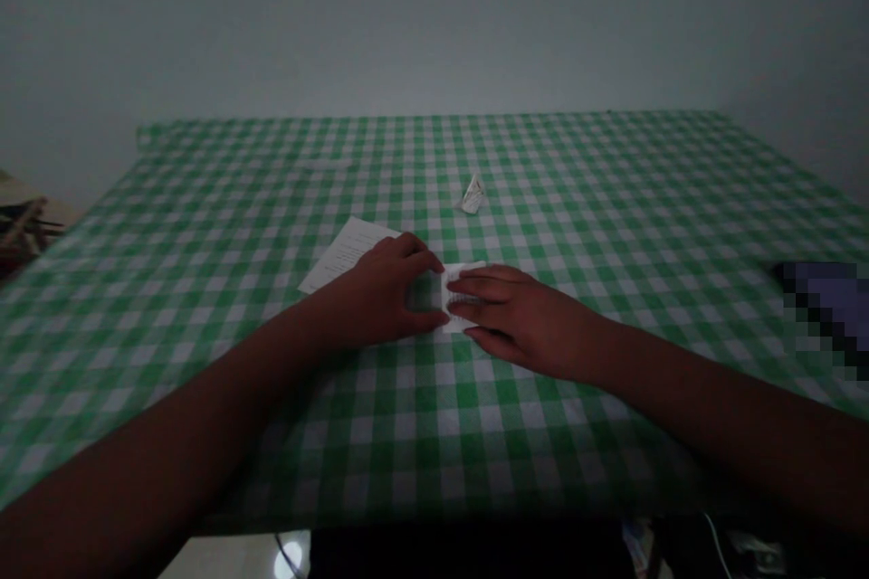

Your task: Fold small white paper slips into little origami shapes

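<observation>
Folded white paper (pixel 456 297) sat mid-frame on green gingham tablecloth (pixel 597 443), gripped from either side by left hand (pixel 377 294) and right hand (pixel 522 321). Printed sheet (pixel 346 253) lay just beyond left hand; crumpled paper scrap (pixel 472 195) lay farther up.

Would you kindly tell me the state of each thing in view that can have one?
White folded paper: between both hands
Left hand: fingers on paper
Right hand: fingers on paper
White printed sheet: flat under left hand
Small white paper piece: crumpled
Green-and-white gingham tablecloth: spread flat

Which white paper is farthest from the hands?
The small crumpled scrap, off alone; the flat sheet and the folded piece both touch the left hand.
</observation>
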Tool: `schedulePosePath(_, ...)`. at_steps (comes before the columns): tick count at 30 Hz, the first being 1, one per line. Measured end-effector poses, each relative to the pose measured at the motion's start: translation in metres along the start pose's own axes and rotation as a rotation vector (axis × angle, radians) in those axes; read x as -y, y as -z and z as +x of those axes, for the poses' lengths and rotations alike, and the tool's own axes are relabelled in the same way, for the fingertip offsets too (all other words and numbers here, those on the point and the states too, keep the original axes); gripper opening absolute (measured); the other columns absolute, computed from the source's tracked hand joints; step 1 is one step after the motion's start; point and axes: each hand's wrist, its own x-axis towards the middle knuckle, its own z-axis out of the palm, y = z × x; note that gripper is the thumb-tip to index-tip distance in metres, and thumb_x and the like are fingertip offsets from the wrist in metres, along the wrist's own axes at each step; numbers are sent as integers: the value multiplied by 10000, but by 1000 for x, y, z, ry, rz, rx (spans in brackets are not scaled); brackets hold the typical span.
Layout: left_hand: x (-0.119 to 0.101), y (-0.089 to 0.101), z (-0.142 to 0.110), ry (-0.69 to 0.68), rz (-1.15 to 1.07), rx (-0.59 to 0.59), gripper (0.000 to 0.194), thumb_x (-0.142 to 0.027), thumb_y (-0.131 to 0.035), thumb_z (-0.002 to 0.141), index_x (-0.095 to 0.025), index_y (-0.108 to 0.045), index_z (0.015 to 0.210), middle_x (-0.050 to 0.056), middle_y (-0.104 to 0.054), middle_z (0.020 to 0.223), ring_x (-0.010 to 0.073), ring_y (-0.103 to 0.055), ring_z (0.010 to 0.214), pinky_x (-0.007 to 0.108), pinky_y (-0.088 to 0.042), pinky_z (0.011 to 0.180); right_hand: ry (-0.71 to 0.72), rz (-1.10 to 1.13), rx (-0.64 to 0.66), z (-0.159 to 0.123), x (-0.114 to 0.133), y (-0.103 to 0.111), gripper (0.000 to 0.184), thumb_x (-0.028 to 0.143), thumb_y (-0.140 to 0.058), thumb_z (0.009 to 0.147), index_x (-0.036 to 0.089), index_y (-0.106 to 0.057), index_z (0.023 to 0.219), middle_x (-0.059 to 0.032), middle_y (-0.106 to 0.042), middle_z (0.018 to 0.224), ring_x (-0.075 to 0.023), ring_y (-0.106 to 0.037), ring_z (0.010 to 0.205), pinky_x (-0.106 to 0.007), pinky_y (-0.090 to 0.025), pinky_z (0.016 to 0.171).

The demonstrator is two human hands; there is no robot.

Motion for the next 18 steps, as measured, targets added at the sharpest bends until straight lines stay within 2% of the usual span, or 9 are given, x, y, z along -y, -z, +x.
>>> schedulePosePath(8,-6,1,1,36,-8,-3,492,-521,-703,804,-208,-627,1176,92,-544,1198,264,-532,1098,435,-452,986,0,16,-3,1,1,0,308,245,-539,973,104,-664,1216,-180,-636,1313,-273,-527,1315,-493,-432,1114)
schedulePosePath(13,-7,0,1,48,1,-3,481,-537,-707,792,-241,-633,1164,80,-545,1203,270,-527,1095,444,-451,980,-17,34,6,0,0,1,309,245,-528,977,116,-663,1223,-172,-638,1312,-273,-524,1319,-497,-429,1113)
schedulePosePath(18,-6,-1,1,36,18,-10,507,-554,-694,796,-229,-631,1180,88,-541,1208,272,-524,1092,441,-450,981,-37,100,24,1,1,6,326,310,-551,974,129,-675,1214,-157,-646,1308,-267,-526,1317,-477,-406,1127)
